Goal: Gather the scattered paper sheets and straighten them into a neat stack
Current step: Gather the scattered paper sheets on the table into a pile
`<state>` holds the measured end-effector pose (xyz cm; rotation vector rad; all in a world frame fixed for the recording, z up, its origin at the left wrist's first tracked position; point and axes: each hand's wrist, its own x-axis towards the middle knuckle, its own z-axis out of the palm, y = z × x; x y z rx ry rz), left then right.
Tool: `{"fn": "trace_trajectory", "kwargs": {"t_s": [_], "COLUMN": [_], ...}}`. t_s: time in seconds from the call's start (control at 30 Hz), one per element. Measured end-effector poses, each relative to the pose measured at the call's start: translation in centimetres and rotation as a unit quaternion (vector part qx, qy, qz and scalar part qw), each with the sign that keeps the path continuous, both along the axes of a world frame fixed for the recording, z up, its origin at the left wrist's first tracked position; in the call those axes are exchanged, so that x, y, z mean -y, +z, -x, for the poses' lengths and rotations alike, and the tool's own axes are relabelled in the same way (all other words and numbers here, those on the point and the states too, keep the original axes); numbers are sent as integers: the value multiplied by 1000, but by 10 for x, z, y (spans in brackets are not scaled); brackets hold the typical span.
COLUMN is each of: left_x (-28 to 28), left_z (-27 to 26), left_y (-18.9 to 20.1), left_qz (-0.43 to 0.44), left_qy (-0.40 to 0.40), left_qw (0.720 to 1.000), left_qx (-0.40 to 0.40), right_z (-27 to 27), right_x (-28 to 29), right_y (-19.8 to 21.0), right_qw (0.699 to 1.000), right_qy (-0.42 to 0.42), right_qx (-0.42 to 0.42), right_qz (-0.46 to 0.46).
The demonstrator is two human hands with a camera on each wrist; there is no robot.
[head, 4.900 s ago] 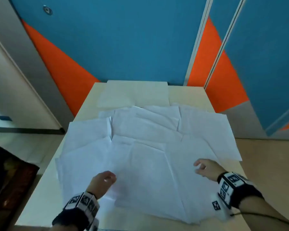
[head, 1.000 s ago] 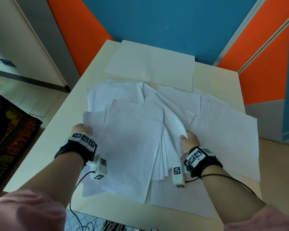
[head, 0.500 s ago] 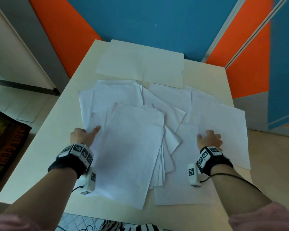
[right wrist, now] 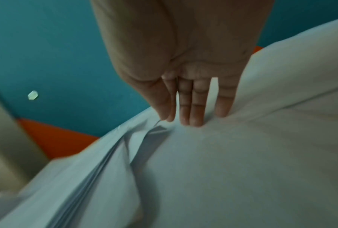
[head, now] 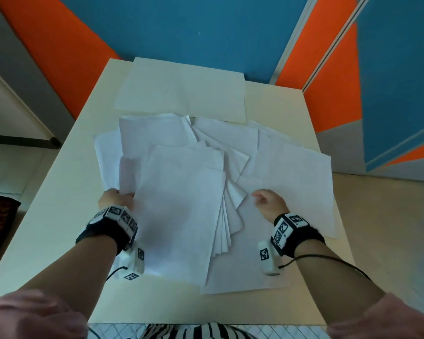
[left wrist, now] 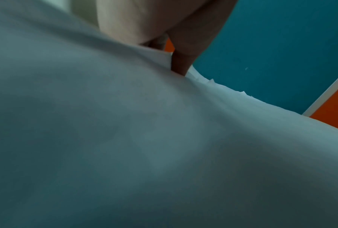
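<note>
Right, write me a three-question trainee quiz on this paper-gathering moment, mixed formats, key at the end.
1. True or false: the paper sheets on the table already form one squared stack.
2. Multiple choice: the right hand is
A. lifting a sheet clear of the table
B. resting straight fingertips on a sheet
C. off the table
3. Fill in: the left hand grips the gathered sheets at their ___ edge.

Key: 1 false, they lie fanned and overlapping; 2 B; 3 left.
</note>
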<state>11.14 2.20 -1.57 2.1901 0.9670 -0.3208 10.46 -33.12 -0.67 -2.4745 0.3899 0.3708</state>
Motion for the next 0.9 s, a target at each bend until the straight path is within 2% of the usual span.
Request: {"fn": "trace_trajectory", "kwargs": {"t_s": [0.07,0.13,0.2,0.37,0.43,0.53,0.6,0.7,0.83,0.9], "left_x": [0,4,13,29,28,24,24,27,26,26], "left_z": [0,0,-2,-8,-9,-10,-10,-11,-12,-12], "left_y": [1,4,7,6,4,1,0,2,4,3], "left_qz": [-3,-3,3,18,18,10,7,3,2,2], "left_qy": [-4,-9,-23,-46,-48,-52,-57,-60,-70,-70], "left_qw": [1000,1000,1000,999,999,999,998,998,997,997], "left_qx": [-1,1,4,0,-4,-7,-7,-12,-22,-21], "right_z": [3,9,12,5,4,9,11,1,-9,-8], "right_x": [20,32,28,9,21,51,66,73,63,55], "right_y": [1,0,-3,-7,-4,0,6,11,2,-3], "right_qw": [994,984,983,991,988,958,938,933,933,939], "right_qy": [-97,-137,-112,-43,-87,-237,-316,-319,-347,-334], "right_qx": [35,-15,-52,-56,-46,-50,-92,-150,-87,-76], "right_qz": [44,117,133,112,117,151,108,71,-32,-38]}}
